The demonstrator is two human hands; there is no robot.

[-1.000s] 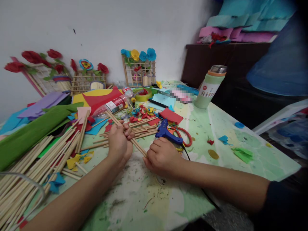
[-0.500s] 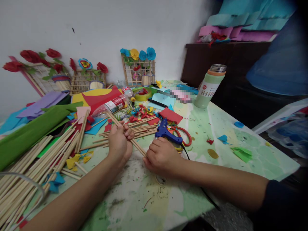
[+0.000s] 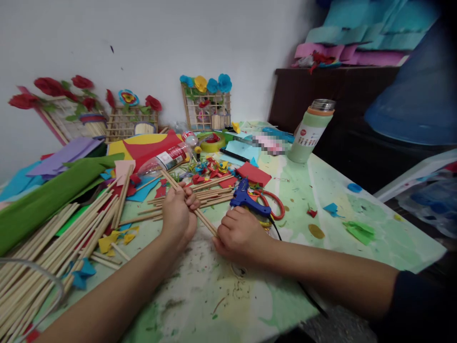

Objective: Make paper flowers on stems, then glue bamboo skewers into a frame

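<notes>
My left hand (image 3: 177,215) is closed around a few long wooden sticks (image 3: 203,220) held together. My right hand (image 3: 238,234) pinches the near end of the same sticks low over the paint-stained green table (image 3: 228,290). The far ends of the sticks point up and left toward a plastic bottle (image 3: 164,158). A blue glue gun (image 3: 247,200) lies just beyond my right hand, beside red-handled scissors (image 3: 273,200).
A big pile of loose sticks (image 3: 60,243) covers the left of the table, with green felt (image 3: 50,195) and coloured sheets behind. Paper-flower stick frames (image 3: 207,102) lean on the wall. A green flask (image 3: 310,131) stands at the right. Paper scraps lie scattered around.
None of note; both hands keep their hold on the sticks, and the view has tipped very slightly.
</notes>
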